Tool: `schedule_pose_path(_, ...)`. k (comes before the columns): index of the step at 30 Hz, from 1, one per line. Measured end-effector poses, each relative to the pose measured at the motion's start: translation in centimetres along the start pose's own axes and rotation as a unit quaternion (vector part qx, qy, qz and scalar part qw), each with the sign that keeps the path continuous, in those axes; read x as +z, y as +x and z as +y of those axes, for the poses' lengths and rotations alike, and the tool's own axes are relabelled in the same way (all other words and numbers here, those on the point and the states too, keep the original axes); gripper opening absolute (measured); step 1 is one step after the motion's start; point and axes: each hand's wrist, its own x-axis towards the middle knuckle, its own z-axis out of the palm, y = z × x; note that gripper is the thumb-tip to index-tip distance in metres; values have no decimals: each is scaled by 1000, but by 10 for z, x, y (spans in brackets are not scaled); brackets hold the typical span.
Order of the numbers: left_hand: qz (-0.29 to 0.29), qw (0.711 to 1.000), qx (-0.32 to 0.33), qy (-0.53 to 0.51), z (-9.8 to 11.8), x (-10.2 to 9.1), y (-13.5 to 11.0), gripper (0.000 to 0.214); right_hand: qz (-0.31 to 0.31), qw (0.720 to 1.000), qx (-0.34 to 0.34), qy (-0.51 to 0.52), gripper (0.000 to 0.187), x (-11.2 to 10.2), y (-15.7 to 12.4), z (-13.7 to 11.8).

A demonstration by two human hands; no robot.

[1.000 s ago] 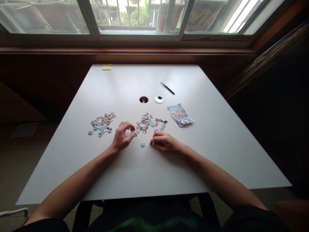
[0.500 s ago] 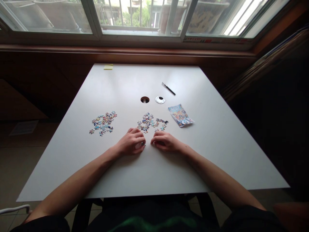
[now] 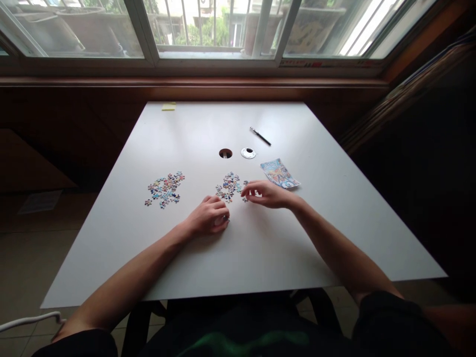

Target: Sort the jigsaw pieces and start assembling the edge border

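Note:
My left hand (image 3: pixel 210 215) rests on the white table (image 3: pixel 238 258) with its fingers curled and pinched. A small jigsaw puzzle piece (image 3: pixel 228 219) shows at its fingertips. My right hand (image 3: pixel 266 193) reaches over the right end of the middle pile of puzzle pieces (image 3: pixel 229 184). Its fingers are bent, with a gap between them and the thumb, and the tips are at loose pieces that they partly hide. No held piece can be made out there. Another pile of puzzle pieces (image 3: pixel 165 188) lies to the left of my left hand.
A colourful printed picture sheet (image 3: pixel 279 172) lies beyond my right hand. Farther back are a pen (image 3: pixel 260 136), a round cable hole (image 3: pixel 225 153) and its silvery cover (image 3: pixel 248 152). A yellow sticky note (image 3: pixel 168 106) is at the far left edge, below the window.
My right hand has moved forward and right, from beside my left hand to the middle pile's right end. My left hand keeps its pinch in nearly the same place. The view has shifted slightly.

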Motion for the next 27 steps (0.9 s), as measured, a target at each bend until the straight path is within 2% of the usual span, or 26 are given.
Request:
schedule_pose_path(2, -2, 1000, 1, -1, -1, 0, 0, 6, -62, 996, 44, -50, 23, -20, 9, -6)
schedule_pose_path(5, -6, 1000, 1, -2, -2, 1, -1, 6, -27, 990, 96, -102, 25, -40, 15, -9)
schedule_pose_path(8, -7, 1000, 2, -4, -3, 1, 0, 6, 21, 988, 97, -114, 25, -46, 12, -5)
schedule_pose_path(13, -10, 1000, 2, -6, -3, 1, 1, 6, 67, 985, 86, -136, 19, -40, 10, 4)
schedule_pose_path(19, -14, 1000, 2, -8, -4, 2, 2, 6, 97, 979, 72, -164, 17, -24, 24, 13)
schedule_pose_path(22, -20, 1000, 1, -6, -4, 2, 2, 6, 129, 967, 95, -197, 16, -12, 31, 17)
schedule_pose_path(27, -22, 1000, 0, -9, -2, 2, 3, 5, 136, 956, 134, -224, 15, 6, 39, 20)
